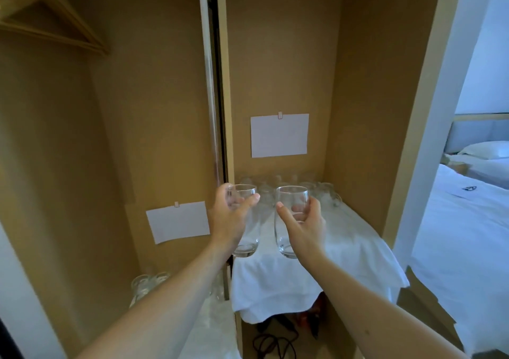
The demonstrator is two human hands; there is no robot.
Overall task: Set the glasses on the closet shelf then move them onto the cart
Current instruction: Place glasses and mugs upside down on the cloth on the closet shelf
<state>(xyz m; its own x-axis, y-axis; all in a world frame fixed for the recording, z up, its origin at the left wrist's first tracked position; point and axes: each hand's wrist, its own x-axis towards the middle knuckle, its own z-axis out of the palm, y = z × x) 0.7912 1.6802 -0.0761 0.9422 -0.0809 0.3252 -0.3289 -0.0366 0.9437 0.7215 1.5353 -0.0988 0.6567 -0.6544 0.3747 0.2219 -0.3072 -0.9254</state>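
Left hand and right hand each grip 1 glass upright, fingers curled round it, above the cloth-covered shelf, likely for placing.

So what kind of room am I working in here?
Most likely a hotel room closet. Wooden hangers hang at upper left, a made bed with white pillows shows through the doorway on the right, and rows of glasses sit on a white-clothed shelf.

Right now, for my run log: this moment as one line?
left hand holds glass | right hand holds glass | both above white-clothed shelf
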